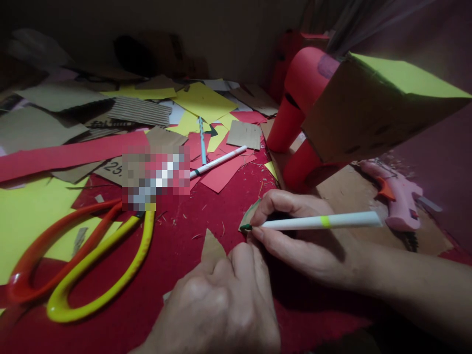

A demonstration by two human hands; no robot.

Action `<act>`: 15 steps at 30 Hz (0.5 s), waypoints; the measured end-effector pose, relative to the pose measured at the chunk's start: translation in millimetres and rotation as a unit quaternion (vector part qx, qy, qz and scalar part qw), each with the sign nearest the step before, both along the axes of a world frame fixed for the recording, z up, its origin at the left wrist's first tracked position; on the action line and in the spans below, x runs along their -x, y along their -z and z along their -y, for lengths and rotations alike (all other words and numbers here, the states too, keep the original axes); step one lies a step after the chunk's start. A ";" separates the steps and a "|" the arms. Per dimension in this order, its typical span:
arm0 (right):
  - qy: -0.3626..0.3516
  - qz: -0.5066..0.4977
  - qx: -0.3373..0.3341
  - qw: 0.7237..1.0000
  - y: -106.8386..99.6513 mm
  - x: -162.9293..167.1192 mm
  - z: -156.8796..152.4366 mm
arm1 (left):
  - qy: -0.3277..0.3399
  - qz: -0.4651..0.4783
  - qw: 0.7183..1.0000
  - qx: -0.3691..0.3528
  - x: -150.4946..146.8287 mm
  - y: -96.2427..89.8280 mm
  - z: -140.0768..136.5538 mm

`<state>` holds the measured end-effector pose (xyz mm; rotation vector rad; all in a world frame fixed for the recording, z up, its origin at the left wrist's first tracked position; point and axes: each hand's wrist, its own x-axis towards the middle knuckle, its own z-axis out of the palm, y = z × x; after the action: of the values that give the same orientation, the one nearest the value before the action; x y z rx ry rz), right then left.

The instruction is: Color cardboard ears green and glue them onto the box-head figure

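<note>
My right hand (306,226) is closed in a pinch on a white felt-tip marker (295,222) with a yellow-green band. The marker's dark green tip touches a small piece of cardboard (250,216) with a greenish surface, partly hidden behind my fingers. Beside it, my left hand (228,300) is closed, knuckles up, its fingertips hidden near the marker's tip. A pointed brown cardboard piece (213,247) sticks out from under the left hand's fingers. Large scissors (142,246) with red and yellow handles lie to the left, their blades pixelated.
Cardboard scraps (140,111) and yellow paper (204,102) cover the back left. Another white marker (221,161) and a light blue pen (202,142) lie ahead. Red paper tubes with a cardboard box (354,113) stand at right, near a pink glue gun (398,196).
</note>
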<state>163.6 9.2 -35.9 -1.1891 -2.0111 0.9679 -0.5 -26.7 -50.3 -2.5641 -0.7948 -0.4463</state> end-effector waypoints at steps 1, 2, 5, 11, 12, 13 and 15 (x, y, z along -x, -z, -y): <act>0.000 0.002 -0.005 1.000 -0.1 0.2 -0.4 | 0.002 0.001 1.000 -0.004 0.1 -0.6 -0.1; -0.001 0.004 -0.009 1.000 -0.4 0.4 -0.8 | 0.004 -0.003 1.000 -0.004 0.3 -1.3 -0.1; -0.009 0.013 -0.009 1.000 -2.4 0.5 -1.0 | 0.008 -0.023 1.000 0.002 0.4 -2.2 -0.5; -0.001 0.015 0.010 1.000 -2.3 -1.1 1.2 | 0.003 -0.024 1.000 -0.006 -0.6 0.7 -1.0; 0.002 0.013 0.012 1.000 -1.5 -1.4 1.6 | 0.003 -0.031 0.999 -0.007 -0.4 0.8 -0.5; 0.005 0.013 0.011 1.000 -0.8 -1.7 2.0 | 0.002 -0.033 0.999 -0.009 -0.1 0.6 0.1; 0.007 0.013 0.003 1.000 0.0 -2.0 2.6 | -0.001 -0.027 1.000 -0.007 0.2 -0.2 1.4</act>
<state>165.7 6.6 -35.9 -1.2225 -2.0195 0.9564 -0.7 -28.0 -50.0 -2.5505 -0.7715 -0.3796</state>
